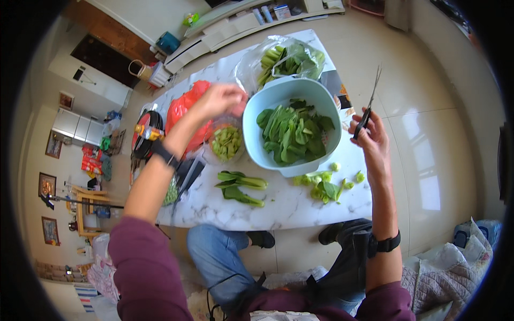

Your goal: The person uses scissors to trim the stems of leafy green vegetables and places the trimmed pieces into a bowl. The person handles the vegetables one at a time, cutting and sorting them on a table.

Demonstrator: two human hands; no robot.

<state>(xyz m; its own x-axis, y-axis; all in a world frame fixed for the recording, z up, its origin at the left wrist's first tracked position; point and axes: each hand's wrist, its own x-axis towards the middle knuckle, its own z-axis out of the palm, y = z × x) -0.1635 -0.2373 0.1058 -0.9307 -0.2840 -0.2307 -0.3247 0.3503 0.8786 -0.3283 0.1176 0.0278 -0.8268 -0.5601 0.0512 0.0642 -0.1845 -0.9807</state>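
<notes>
My right hand (373, 132) holds a pair of scissors (364, 119) with dark handles, its blades pointing up and away, right of a light blue plastic basin (252, 148). Green leaves (295, 134) lie in the basin. Blurred, my left hand (227, 100) hovers by the basin's upper left rim; whether its fingers hold anything is unclear. Below it, a clear container holds cut green stalk pieces (226, 143). Leafy green stalks (243, 182) lie on the marble-patterned table (249, 216). Trimmed stem ends and leaf scraps (325, 190) lie below the basin. Beyond it, a clear plastic bag (291, 60) contains more leafy greens.
A red plastic bag (186, 108) stands left of the basin. Farther left are a red and black round pan or lid (146, 134) and a bottle (149, 132) with a yellow-orange cap. Peas or similar green pieces (171, 192) lie near the table's left edge.
</notes>
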